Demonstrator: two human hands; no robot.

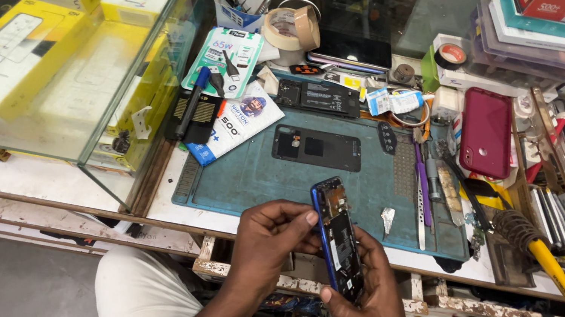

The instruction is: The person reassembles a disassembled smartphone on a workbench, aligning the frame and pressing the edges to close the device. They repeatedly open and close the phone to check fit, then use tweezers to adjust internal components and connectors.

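Below yellow boxes (5, 55) behind glass, both hands' (268, 244) grip tight around the opened blue phone (337, 240).

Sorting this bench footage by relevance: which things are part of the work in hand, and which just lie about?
In hand:
- opened blue phone
- left hand and right hand, both gripping it

Lying about:
- black back panel on teal mat
- red phone
- tape roll
- yellow soldering iron
- yellow boxes
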